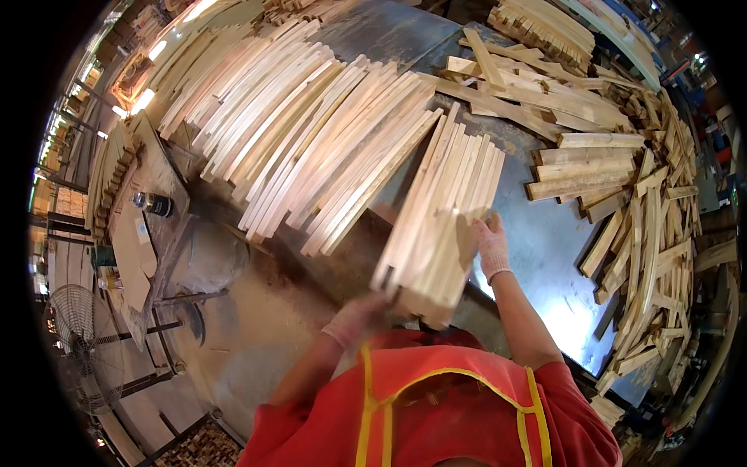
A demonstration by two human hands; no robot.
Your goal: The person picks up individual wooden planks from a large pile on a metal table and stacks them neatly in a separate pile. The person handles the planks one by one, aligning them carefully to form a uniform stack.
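A bundle of pale wooden strips [447,210] lies side by side in front of me, its near ends reaching over the table edge toward my body. My right hand [492,247], in a light knit glove, grips the bundle's right side. Close to the bundle's near left corner is my left hand [362,317], also gloved; motion smears its fingers, and whether it touches the wood is unclear. Just left of the bundle, a long row of similar wooden strips [334,148] fans out across the table.
On the right, loose wood offcuts [646,233] are heaped on the metal table [529,210]. Stacked boards [545,31] stand at the far right. To the left are a side table [167,183] bearing a dark can [153,204], and a caged fan [82,342].
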